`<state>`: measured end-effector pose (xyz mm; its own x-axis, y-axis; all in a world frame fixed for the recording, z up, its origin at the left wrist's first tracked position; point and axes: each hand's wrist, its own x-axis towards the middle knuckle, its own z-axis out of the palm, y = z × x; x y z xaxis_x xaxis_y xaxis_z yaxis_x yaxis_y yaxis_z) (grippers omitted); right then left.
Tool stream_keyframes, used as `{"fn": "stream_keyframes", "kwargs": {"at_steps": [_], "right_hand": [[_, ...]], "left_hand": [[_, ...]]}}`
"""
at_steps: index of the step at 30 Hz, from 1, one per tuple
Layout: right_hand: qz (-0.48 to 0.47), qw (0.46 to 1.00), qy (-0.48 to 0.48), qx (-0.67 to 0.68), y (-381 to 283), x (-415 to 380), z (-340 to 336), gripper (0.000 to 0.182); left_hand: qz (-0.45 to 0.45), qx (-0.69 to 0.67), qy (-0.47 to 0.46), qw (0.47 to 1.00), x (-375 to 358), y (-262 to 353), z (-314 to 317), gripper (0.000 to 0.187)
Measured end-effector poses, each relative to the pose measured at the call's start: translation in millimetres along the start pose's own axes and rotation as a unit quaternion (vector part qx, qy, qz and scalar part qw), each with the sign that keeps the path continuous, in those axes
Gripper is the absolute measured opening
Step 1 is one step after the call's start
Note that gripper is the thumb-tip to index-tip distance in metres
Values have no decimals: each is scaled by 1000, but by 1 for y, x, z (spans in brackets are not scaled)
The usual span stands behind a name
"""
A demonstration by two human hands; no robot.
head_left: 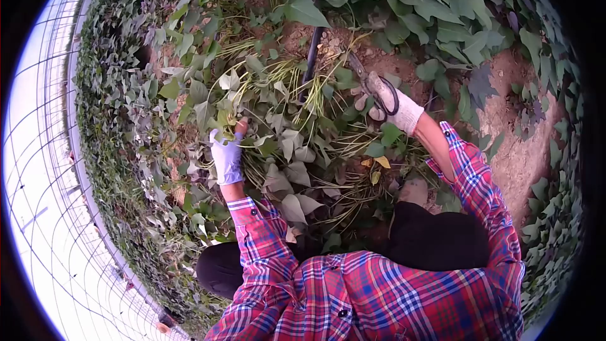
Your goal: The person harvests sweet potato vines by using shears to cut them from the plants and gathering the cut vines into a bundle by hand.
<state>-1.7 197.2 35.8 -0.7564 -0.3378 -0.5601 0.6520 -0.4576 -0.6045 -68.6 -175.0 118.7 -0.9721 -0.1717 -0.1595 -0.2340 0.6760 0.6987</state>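
Note:
My right hand (407, 112), in a soiled white knit glove, grips a pair of dark-handled scissors (357, 64). Their blades point up and left, over bare soil and close to some cut-looking pale stems. Across from it, my left hand (226, 159) wears a thin whitish glove, and a bare fingertip shows. Its fingers are closed around leafy vine stems (225, 115), with leaves partly covering the grip. Between both hands lies a tangle of long green vine stems (315, 98) with limp, pale-backed leaves.
A black pipe (312, 55) runs through the vines ahead. Dense leafy vines (442, 3) grow at the top and right, beside reddish soil (521, 145). Wire mesh (47, 151) stands along the left. My dark-clothed knees (439, 237) are below.

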Motion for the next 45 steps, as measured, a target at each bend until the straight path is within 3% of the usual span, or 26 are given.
{"fn": "stream_keyframes", "kwargs": {"at_steps": [1, 2, 4, 6, 7, 8, 10, 13, 15, 16, 18, 20, 22, 24, 25, 28, 29, 32, 34, 36, 37, 40, 41, 43, 44, 45], "right_hand": [[1, 999, 22, -25, 1, -3, 4, 73], [2, 998, 43, -49, 3, -7, 8, 71], [3, 998, 6, -66, -4, -12, 11, 72], [-26, 995, -28, -93, -5, -12, 19, 70], [-38, 993, -40, -102, -8, -14, 25, 71], [4, 989, -56, -137, -16, -17, 27, 71], [49, 968, -66, -237, -17, -15, 18, 76], [121, 983, -56, -129, 3, -6, 8, 78], [117, 985, -51, -120, 7, -2, 10, 80], [107, 981, -54, -152, 5, -4, 11, 81], [91, 973, -45, -205, 5, -2, 10, 84], [77, 963, -43, -255, -7, -5, 9, 84], [22, 964, -10, -266, 0, -1, 9, 83], [54, 956, -10, -287, -6, 1, 12, 80], [86, 947, -10, -308, -9, 1, 12, 76], [79, 954, -18, -290, -12, -4, 13, 74], [80, 954, -19, -289, -9, -2, 10, 74], [90, 954, -39, -283, -2, 1, 3, 73], [82, 964, -38, -250, -9, -6, 7, 72], [77, 969, -35, -232, -10, -9, 7, 72], [69, 966, -36, -247, -11, -10, 6, 72], [63, 966, -41, -247, -6, -6, 4, 73], [66, 969, -44, -234, -3, -4, 3, 75], [65, 970, -41, -229, 1, 2, 4, 76], [63, 972, -38, -225, 1, 5, 5, 78], [62, 972, -38, -224, -2, 5, 7, 78]], "left_hand": [[81, 28, -65, 994, -11, 39, 10, 30], [71, 66, -87, 991, -17, 50, 24, 28], [150, -11, -171, 974, -13, 32, 62, 26], [301, 149, -141, 931, -28, 18, 99, 32], [190, 165, -220, 943, -35, 18, 107, 43], [212, 179, -189, 942, -38, -2, 116, 45], [138, 131, -147, 971, -38, -7, 111, 39], [77, -144, -115, 980, -15, -19, 105, 28], [45, -181, -23, 982, 2, -40, 121, 29], [84, -121, -112, 983, 1, 4, 110, 28], [120, -80, -118, 982, 12, 7, 125, 32], [147, 12, -89, 985, 42, -38, 159, 39], [147, 156, -72, 974, 11, 38, 147, 46], [135, 119, -105, 978, 22, 25, 163, 53], [67, 132, -137, 979, 26, 21, 163, 60], [130, 161, -185, 961, 35, 21, 164, 64], [84, 203, -218, 951, 38, 24, 164, 65], [61, 99, -183, 976, 61, -7, 169, 66], [-47, -37, -218, 974, 106, -45, 162, 72], [-19, 126, -313, 941, 152, -91, 158, 27], [7, 200, -357, 912, 174, -112, 155, 24], [79, 207, -285, 933, 168, -126, 169, 35], [-38, -33, -316, 947, 168, -131, 171, 34], [-153, -269, -325, 893, 172, -120, 166, 33], [-95, -35, -457, 884, 178, -90, 152, 31], [-69, 88, -506, 855, 175, -83, 146, 31]]}}
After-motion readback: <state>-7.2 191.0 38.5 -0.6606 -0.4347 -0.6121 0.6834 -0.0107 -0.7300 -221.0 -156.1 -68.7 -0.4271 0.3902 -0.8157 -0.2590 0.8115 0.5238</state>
